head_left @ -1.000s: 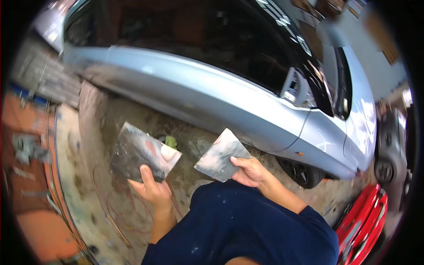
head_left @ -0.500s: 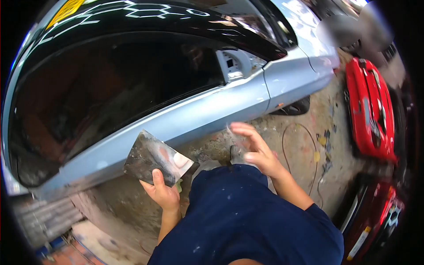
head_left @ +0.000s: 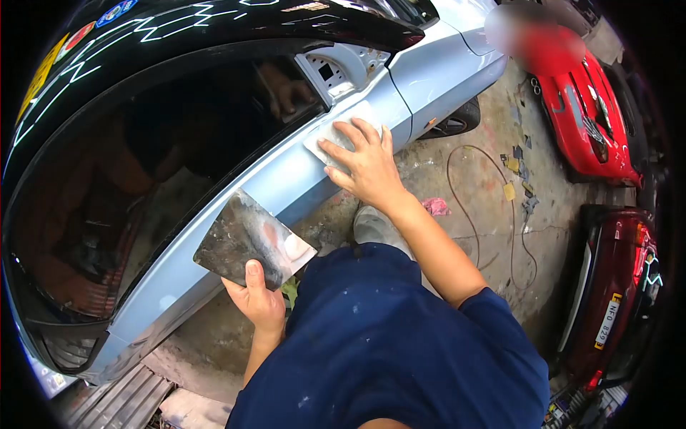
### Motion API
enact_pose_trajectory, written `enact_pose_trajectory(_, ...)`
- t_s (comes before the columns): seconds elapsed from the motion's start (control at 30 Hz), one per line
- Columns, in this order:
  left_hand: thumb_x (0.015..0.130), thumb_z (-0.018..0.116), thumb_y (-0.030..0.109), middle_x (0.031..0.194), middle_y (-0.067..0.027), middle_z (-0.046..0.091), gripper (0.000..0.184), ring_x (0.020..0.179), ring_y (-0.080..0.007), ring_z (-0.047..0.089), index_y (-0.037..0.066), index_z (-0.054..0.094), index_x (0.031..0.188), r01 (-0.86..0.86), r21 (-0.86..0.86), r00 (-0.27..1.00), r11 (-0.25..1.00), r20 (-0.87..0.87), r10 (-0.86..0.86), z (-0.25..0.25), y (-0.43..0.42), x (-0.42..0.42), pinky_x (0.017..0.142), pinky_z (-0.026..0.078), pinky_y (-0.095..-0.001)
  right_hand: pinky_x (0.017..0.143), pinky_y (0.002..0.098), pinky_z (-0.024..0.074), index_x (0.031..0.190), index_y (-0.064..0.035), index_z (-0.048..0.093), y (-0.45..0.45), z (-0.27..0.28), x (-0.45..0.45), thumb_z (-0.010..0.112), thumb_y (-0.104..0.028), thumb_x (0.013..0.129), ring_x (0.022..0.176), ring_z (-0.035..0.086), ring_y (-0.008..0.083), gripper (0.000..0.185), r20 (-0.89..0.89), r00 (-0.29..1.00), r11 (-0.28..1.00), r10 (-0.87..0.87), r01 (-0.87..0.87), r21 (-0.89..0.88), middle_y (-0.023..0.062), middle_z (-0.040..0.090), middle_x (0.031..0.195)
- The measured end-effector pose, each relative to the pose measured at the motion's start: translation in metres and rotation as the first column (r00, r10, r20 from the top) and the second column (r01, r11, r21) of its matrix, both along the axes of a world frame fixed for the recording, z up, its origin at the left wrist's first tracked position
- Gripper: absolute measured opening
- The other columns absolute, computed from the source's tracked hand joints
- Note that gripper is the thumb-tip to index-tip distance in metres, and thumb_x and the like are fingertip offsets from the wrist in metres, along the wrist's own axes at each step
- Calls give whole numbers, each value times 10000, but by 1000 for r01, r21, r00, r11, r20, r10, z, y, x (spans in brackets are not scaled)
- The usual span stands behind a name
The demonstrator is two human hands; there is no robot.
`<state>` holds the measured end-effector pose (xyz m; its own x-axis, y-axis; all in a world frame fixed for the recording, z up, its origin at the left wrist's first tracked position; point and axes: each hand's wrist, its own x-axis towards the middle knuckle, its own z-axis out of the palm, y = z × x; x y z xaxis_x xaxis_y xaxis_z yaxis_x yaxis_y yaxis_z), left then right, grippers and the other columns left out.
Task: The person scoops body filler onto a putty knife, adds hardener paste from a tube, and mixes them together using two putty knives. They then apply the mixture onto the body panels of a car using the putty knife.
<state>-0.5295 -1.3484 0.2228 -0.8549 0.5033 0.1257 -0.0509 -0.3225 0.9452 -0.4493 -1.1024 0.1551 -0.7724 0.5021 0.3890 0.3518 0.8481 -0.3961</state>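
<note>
The right hand [head_left: 368, 168], raised clear of the pale silver-blue car door [head_left: 286, 182] half a second ago, is now down on it. Its fingers are spread and slightly bent, laid over a flat whitish patch [head_left: 321, 133] on the door rather than closed around it. A second ago this hand gripped a pale, smeared plate; none shows between its fingers now. The left hand [head_left: 259, 300] keeps its hold on a flat, four-sided board [head_left: 239, 236], just in front of the door, with the thumb pressed on top near one edge.

The left fingers are mostly hidden beneath the board, and the undersides of the right fingers are out of sight. The right hand covers part of the whitish patch, so I cannot tell whether it is a loose sheet or a coating. Above the door, the dark glass window [head_left: 179, 143] shows only dim reflections. Beyond the door's front end, a round blur covers one end of a bright red car bumper [head_left: 593, 118], and the black tyre [head_left: 461, 118] is partly hidden by bodywork.

The board is dark grey and mottled over much of its face, streaked lighter across the middle, with a pinkish smear and a creamy white dab towards its right corner. The door looks smooth, paler along its upper part and deeper blue below.
</note>
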Motion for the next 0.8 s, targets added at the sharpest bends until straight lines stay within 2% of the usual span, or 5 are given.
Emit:
enact_pose_trajectory(0.03,1030,550,140,1405,-175,532,463,1286,-288,546,-13,401,1441,4,-15,1000,1000,0,-4,-2,-2,-1,1118,415,-454,1055,723,289,1282,-295,681,1,-2,-1,740,-356,815,1376,399,346,474,-6,1000,1000,2,-2,4,59,515,1430)
enact_pose_trajectory(0.07,1030,549,142,1408,-178,531,469,1289,-290,545,-13,397,1446,7,-28,1000,1000,-1,-7,-3,-3,-2,1119,415,-455,1068,740,240,1290,-276,676,2,-3,-2,714,-371,843,1390,374,352,459,-7,1000,1000,19,-20,-22,67,497,1447)
enact_pose_trajectory(0.57,1029,543,120,1412,-173,531,460,1300,-285,539,-3,403,1449,5,-49,1000,999,29,-3,-6,-5,-4,1123,413,-459,1069,744,251,1300,-300,664,8,-13,-7,721,-382,843,1395,379,348,468,21,1000,1000,23,-23,14,54,489,1451)
enact_pose_trajectory(0.77,1024,557,116,1376,-152,554,417,1261,-250,551,-6,447,1407,21,-46,999,999,25,-20,-4,-3,-3,1111,416,-430,1063,732,267,1293,-295,666,3,5,0,733,-385,830,1390,388,337,477,151,988,999,21,-14,-47,47,501,1439)
enact_pose_trajectory(0.8,1023,558,116,1373,-150,555,417,1258,-248,551,-6,447,1406,20,-43,1000,999,24,-19,-4,-3,-3,1111,415,-428,1056,732,282,1291,-293,667,2,8,0,738,-378,827,1387,394,338,476,123,992,1000,11,-8,-27,48,505,1440)
